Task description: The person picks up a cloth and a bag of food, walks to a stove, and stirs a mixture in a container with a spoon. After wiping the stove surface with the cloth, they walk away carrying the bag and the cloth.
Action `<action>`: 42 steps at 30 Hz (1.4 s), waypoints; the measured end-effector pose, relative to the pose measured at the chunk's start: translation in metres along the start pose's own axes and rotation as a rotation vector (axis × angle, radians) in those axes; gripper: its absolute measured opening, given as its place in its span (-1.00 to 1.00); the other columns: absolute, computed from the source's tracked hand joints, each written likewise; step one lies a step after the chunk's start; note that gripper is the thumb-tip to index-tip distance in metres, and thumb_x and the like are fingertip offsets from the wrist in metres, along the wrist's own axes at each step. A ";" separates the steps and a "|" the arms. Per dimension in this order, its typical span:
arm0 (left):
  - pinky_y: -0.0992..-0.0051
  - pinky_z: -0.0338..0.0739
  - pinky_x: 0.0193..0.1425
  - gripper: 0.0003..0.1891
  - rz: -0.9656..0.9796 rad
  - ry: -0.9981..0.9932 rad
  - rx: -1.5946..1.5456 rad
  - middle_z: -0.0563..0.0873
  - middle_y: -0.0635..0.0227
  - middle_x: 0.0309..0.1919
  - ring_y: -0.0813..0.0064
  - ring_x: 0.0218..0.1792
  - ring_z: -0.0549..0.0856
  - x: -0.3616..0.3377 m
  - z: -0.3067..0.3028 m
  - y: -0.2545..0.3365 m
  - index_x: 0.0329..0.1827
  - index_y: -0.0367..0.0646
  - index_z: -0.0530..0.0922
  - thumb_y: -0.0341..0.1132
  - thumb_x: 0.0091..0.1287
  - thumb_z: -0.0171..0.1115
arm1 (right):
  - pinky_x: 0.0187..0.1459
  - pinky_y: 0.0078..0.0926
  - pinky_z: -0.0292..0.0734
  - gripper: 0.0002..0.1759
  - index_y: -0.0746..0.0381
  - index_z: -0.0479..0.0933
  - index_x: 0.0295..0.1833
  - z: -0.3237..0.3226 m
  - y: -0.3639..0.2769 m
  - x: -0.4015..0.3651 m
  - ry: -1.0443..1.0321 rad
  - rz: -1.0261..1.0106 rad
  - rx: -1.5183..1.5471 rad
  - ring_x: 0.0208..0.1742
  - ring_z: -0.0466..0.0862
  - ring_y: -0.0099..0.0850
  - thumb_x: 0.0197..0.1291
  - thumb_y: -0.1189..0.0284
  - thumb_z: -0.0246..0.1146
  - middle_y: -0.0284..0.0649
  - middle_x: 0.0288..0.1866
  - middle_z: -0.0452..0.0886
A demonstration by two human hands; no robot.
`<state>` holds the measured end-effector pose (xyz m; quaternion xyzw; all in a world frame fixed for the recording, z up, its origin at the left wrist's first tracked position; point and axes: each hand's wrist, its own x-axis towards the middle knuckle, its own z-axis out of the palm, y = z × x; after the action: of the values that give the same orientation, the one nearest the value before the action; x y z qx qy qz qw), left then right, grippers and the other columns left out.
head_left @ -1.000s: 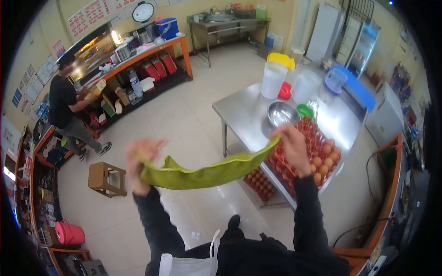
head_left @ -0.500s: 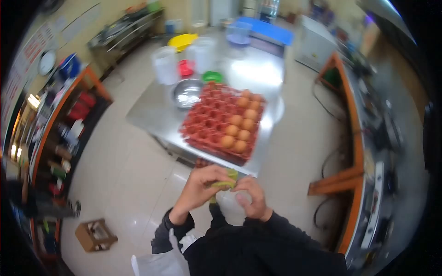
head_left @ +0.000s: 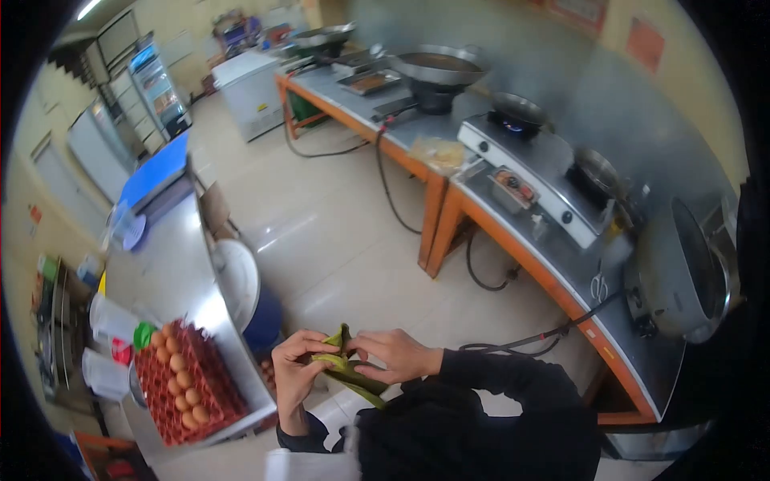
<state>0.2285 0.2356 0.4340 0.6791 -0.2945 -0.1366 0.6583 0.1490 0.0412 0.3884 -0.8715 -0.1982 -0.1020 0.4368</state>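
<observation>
Both hands together at chest: left hand (head_left: 295,370) and right hand (head_left: 395,355) pinch green cloth (head_left: 346,370). Soft, light, limp; likely best gripped at folded edges.

Most of the green cloth (head_left: 346,367) lay hidden under the pinching fingers of the left hand (head_left: 295,375) and right hand (head_left: 395,355), at 6 o'clock. At 3 o'clock the dark lens rim cut off the big pot (head_left: 682,272). At 8 o'clock the steel table (head_left: 164,268) ran out under that rim. The red wall signs (head_left: 646,44) at 1 o'clock were too blurred to read.
</observation>
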 end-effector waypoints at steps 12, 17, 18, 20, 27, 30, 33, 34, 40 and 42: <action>0.61 0.54 -0.21 -0.72 0.125 -0.292 -0.082 0.66 0.26 -0.32 0.49 -0.27 0.63 0.200 0.117 -0.036 -0.32 -0.31 0.71 -0.77 -0.10 0.28 | -0.27 -0.27 0.50 -0.47 0.31 0.19 0.15 -0.136 0.099 -0.016 0.031 0.304 -0.217 -0.25 0.61 -0.13 0.16 0.32 0.19 0.04 -0.06 0.51; 0.59 0.57 -0.18 -0.74 0.139 -0.242 -0.067 0.64 0.25 -0.29 0.49 -0.28 0.63 0.296 0.117 -0.080 -0.33 -0.34 0.70 -0.78 -0.07 0.27 | -0.42 -0.31 0.56 -0.58 0.21 0.39 0.00 -0.179 0.153 -0.009 0.055 0.512 -0.724 -0.13 0.59 -0.24 0.09 0.24 0.25 -0.19 -0.14 0.50; 0.59 0.57 -0.18 -0.76 0.119 -0.244 -0.087 0.63 0.25 -0.29 0.49 -0.28 0.63 0.315 0.112 -0.093 -0.33 -0.34 0.70 -0.77 -0.06 0.28 | -0.42 -0.35 0.57 -0.62 0.19 0.41 -0.04 -0.195 0.159 -0.004 0.084 0.500 -0.786 -0.10 0.57 -0.26 0.08 0.25 0.26 -0.21 -0.13 0.48; 0.58 0.58 -0.17 -0.78 0.086 -0.247 -0.127 0.62 0.25 -0.28 0.49 -0.28 0.63 0.356 0.104 -0.115 -0.33 -0.36 0.69 -0.76 -0.04 0.29 | -0.41 -0.41 0.57 -0.69 0.17 0.44 -0.08 -0.217 0.179 0.010 0.161 0.451 -0.872 -0.02 0.53 -0.30 0.07 0.30 0.27 -0.25 -0.11 0.45; 0.58 0.59 -0.21 -0.82 -0.047 -0.512 -0.189 0.62 0.27 -0.28 0.51 -0.29 0.64 0.472 0.087 -0.167 -0.36 -0.38 0.67 -0.75 -0.03 0.33 | -0.23 -0.35 0.54 -0.76 0.21 0.44 -0.21 -0.266 0.229 0.068 0.387 0.538 -0.645 -0.10 0.53 -0.25 0.02 0.45 0.32 -0.24 -0.09 0.44; 0.59 0.59 -0.21 -0.88 -0.131 -0.710 -0.149 0.64 0.27 -0.22 0.53 -0.29 0.64 0.524 0.086 -0.169 -0.42 -0.37 0.66 -0.70 -0.02 0.37 | -0.12 -0.34 0.50 -0.75 0.24 0.42 -0.27 -0.290 0.252 0.079 0.286 0.740 -0.404 -0.13 0.56 -0.23 -0.01 0.47 0.35 -0.23 -0.09 0.44; 0.56 0.58 -0.12 -0.69 -0.011 -0.641 -0.436 0.66 0.24 -0.14 0.48 -0.20 0.66 0.588 0.101 -0.141 -0.13 -0.35 0.59 -0.53 0.04 0.44 | -0.14 -0.35 0.54 -0.55 0.18 0.37 0.07 -0.340 0.275 0.107 0.567 0.540 -0.190 -0.04 0.62 -0.39 0.07 0.41 0.35 -0.18 -0.06 0.53; 0.55 0.57 -0.08 -0.60 -0.006 -0.508 -0.732 0.66 0.23 -0.11 0.47 -0.17 0.67 0.597 0.114 -0.120 -0.01 -0.33 0.56 -0.46 0.08 0.45 | -0.13 -0.36 0.54 -0.47 0.17 0.30 0.15 -0.346 0.285 0.118 0.694 0.471 -0.064 -0.03 0.61 -0.40 0.08 0.41 0.35 -0.16 -0.04 0.54; 0.61 0.52 -0.07 -0.65 -0.228 -0.847 -0.093 0.69 0.30 -0.11 0.60 -0.18 0.65 0.605 0.116 -0.215 0.06 -0.32 0.54 -0.36 0.24 0.33 | -0.12 -0.48 0.53 -0.14 0.14 -0.14 0.43 -0.281 0.387 0.120 0.790 0.543 -0.045 0.00 0.61 -0.37 0.18 0.52 0.28 -0.01 0.11 0.52; 0.61 0.53 -0.14 -0.73 -0.476 -0.699 -0.102 0.71 0.33 -0.20 0.63 -0.21 0.65 0.582 0.106 -0.244 -0.06 -0.36 0.59 -0.37 0.26 0.31 | -0.14 -0.53 0.52 -0.18 0.16 -0.15 0.42 -0.259 0.378 0.119 0.927 0.636 0.542 -0.01 0.62 -0.39 0.21 0.60 0.22 -0.03 0.11 0.51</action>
<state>0.6802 -0.1978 0.3036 0.6075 -0.3276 -0.5213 0.5019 0.4188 -0.3398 0.3121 -0.6112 0.2622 -0.2809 0.6919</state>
